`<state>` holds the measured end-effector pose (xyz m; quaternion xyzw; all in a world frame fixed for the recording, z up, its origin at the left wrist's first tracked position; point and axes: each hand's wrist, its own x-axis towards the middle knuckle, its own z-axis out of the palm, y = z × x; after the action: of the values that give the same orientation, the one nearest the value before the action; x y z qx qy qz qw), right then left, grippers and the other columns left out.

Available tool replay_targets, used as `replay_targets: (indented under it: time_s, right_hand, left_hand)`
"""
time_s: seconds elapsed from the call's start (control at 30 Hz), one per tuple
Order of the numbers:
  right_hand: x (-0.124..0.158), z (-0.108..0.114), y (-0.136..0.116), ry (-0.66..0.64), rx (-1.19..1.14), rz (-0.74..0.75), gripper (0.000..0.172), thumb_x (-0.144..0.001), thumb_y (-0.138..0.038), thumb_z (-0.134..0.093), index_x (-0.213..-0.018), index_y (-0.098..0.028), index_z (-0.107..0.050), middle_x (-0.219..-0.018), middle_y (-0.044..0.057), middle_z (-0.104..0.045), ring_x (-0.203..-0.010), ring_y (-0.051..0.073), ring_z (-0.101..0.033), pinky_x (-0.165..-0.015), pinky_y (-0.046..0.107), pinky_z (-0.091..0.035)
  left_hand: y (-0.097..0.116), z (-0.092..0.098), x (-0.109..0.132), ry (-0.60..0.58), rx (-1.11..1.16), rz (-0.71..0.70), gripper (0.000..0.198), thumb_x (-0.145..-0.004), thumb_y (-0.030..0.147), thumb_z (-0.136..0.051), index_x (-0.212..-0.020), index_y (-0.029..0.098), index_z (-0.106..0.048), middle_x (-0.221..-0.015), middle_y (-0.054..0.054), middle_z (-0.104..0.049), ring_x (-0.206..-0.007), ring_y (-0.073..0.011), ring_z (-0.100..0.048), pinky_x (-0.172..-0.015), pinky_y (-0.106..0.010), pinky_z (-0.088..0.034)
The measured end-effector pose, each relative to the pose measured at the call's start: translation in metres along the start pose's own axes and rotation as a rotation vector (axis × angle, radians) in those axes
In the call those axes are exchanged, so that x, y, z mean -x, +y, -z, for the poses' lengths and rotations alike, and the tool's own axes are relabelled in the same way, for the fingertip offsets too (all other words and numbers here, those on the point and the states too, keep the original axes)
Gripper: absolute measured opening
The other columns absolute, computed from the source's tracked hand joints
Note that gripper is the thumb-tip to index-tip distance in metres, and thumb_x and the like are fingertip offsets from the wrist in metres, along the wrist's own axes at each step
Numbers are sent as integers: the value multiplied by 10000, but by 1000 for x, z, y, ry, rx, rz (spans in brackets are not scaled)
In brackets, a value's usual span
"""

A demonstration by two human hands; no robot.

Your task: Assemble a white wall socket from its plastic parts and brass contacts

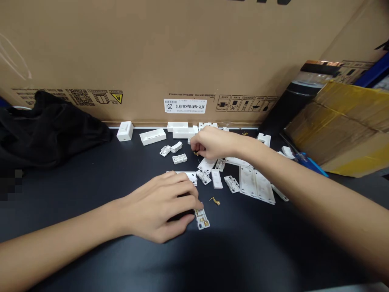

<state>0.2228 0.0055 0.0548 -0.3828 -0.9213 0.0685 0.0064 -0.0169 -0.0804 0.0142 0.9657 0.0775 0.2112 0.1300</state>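
My left hand (170,207) lies low over the black table, its curled fingers and thumb at the upper end of a white plastic switch base (202,221) with brass pieces inside. Farther back, my right hand (211,142) has its fingertips pinched around a small brass contact (196,153), partly hidden by the fingers. A loose brass contact (215,201) lies to the right of the switch base. Several white plastic housings surround the spot between my hands, among them a slotted one (203,177), a flat rectangular one (216,179) and another slotted one (231,184).
White plates (257,184) lie under my right forearm. White covers (152,136) and a white block (125,131) stand near the large cardboard box (146,52). Black cloth (45,134) is at left. A black cylinder (291,101), taped carton (343,129) and blue-handled tool (310,163) are at right.
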Motion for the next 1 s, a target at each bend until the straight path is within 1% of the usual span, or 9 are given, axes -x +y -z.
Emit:
replay_targets:
  time_s: [0.07,0.17,0.23,0.37,0.53,0.63,0.77,1.0]
  right_hand:
    - [0,0,-1,11,-4,21,261,-642,-1,-572,-796,-186,-672,-716,-9,-650,-627,128,-505,-630,277,-359]
    - [0,0,-4,16,18,21,240,-637,-5,-562,-766,-194,-635,-685,-14,-616,-607,128,-468,-607,279,-332]
    - [-1,-1,-6,18,32,22,227,-639,-13,-563,-759,-198,-615,-673,-14,-600,-601,130,-453,-592,281,-316]
    - [-4,-1,-7,8,30,28,230,-631,-24,-572,-778,-200,-602,-702,-4,-617,-617,135,-463,-574,283,-298]
    - [-10,3,-7,-47,17,41,221,-627,-2,-559,-741,-186,-604,-671,-4,-607,-606,130,-469,-572,281,-302]
    - [-12,6,-10,-78,15,29,213,-643,7,-558,-733,-177,-617,-672,-3,-609,-604,126,-464,-588,286,-305]
    - [-13,6,-16,-56,65,17,226,-661,12,-556,-762,-171,-642,-663,7,-592,-602,135,-448,-572,293,-287]
    - [-12,10,-28,-60,148,-80,196,-721,-38,-576,-849,-160,-661,-760,55,-628,-594,143,-443,-534,293,-251]
  left_hand:
    - [-1,-1,0,1,19,7,173,-953,223,-608,-1116,194,-661,-1057,-65,-703,-948,-208,-624,-849,-347,-483]
    - [-3,-2,0,-4,41,15,135,-973,253,-615,-1090,199,-654,-1112,-63,-710,-984,-199,-627,-857,-334,-481]
    - [-4,-2,0,-10,43,20,114,-988,258,-612,-1077,198,-650,-1084,-54,-721,-968,-190,-630,-850,-323,-477]
    - [-4,-2,-1,-21,45,30,89,-1004,268,-609,-1046,199,-647,-998,-42,-721,-911,-182,-629,-861,-317,-471]
    - [-4,-2,-1,-31,53,50,91,-1006,272,-607,-1038,197,-647,-991,-47,-705,-905,-178,-632,-866,-310,-477]
    - [-5,-2,-1,-36,58,48,93,-1009,268,-599,-1037,194,-649,-982,-50,-702,-895,-176,-631,-864,-308,-482]
    - [-4,-2,-1,-35,63,46,98,-1008,275,-601,-1032,193,-647,-983,-51,-698,-895,-177,-631,-851,-308,-486]
    - [-4,-2,0,-31,69,42,89,-1006,276,-603,-1034,200,-639,-973,-45,-692,-890,-168,-634,-852,-294,-497]
